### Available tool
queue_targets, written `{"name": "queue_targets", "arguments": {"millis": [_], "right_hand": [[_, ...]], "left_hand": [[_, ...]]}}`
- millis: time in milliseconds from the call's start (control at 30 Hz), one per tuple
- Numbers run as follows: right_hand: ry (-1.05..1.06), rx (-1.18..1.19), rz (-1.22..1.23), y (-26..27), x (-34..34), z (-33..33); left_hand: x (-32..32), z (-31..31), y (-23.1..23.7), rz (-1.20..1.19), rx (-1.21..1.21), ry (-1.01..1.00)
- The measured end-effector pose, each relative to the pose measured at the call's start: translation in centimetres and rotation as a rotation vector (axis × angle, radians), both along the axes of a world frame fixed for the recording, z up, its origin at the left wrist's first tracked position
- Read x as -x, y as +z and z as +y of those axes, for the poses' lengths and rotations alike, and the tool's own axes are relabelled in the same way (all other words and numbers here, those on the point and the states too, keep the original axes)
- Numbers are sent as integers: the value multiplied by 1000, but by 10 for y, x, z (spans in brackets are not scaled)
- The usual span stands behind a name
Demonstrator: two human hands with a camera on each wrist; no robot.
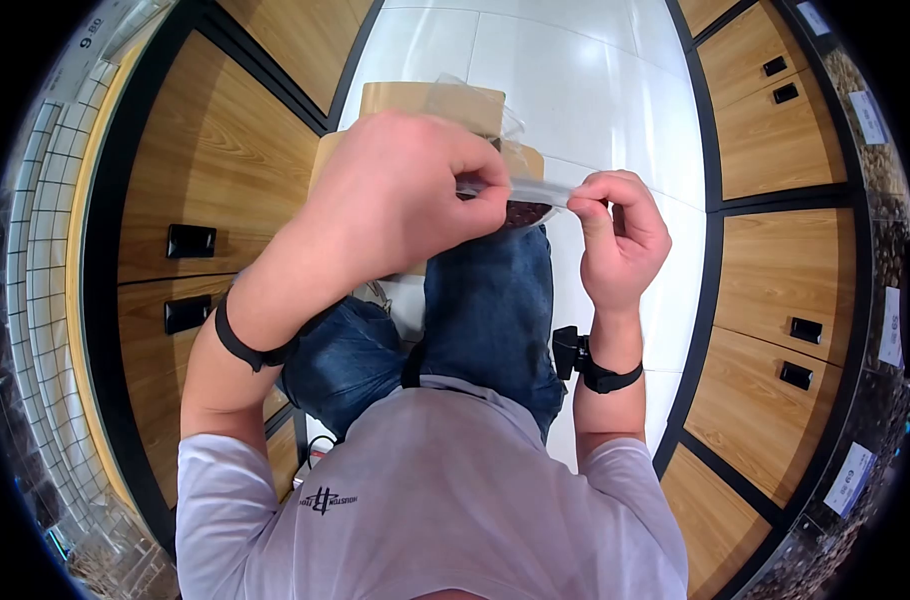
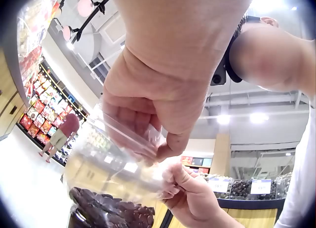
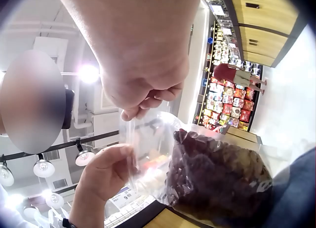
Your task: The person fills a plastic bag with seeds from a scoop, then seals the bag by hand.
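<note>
A clear plastic bag [image 3: 217,173], its lower part full of small, dark reddish-brown glossy pieces, hangs between my two hands. Its upper part is see-through and holds no pieces. My left hand [image 1: 405,185] pinches the top edge of the bag at one end, thumb against curled fingers. At the other end of that edge, my right hand [image 1: 623,235] pinches the plastic between thumb and forefinger. In the left wrist view, the right hand [image 2: 195,196] appears just beyond the left hand [image 2: 153,104]. From the head view, most of the bag is hidden behind the left hand.
Below the hands are cardboard boxes [image 1: 430,97] on the white tiled floor [image 1: 575,60]. Wooden cabinets [image 1: 780,260] with black handles stand on both sides, with price tags [image 1: 850,480] above. Farther off, a person in a red top [image 2: 69,127] stands near shelves of packets.
</note>
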State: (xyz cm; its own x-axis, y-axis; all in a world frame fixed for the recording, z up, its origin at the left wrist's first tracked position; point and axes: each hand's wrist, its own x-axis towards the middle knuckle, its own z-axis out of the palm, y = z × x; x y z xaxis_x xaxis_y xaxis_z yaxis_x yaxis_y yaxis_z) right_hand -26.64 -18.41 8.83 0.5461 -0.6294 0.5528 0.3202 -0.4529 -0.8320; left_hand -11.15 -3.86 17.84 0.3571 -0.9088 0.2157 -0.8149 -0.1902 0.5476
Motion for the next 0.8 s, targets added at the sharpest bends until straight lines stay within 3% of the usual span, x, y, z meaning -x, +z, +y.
{"name": "queue_targets", "arguments": {"millis": [167,233,800], "right_hand": [[115,-169,24,6,-2,-6],[183,201,134,14,-4,-7],[123,262,88,11,-4,-6]], "left_hand": [[1,-4,-6,-112,144,-134],[1,-5,-7,-105,169,-171],[-17,13,-1,-106,30,-146]]}}
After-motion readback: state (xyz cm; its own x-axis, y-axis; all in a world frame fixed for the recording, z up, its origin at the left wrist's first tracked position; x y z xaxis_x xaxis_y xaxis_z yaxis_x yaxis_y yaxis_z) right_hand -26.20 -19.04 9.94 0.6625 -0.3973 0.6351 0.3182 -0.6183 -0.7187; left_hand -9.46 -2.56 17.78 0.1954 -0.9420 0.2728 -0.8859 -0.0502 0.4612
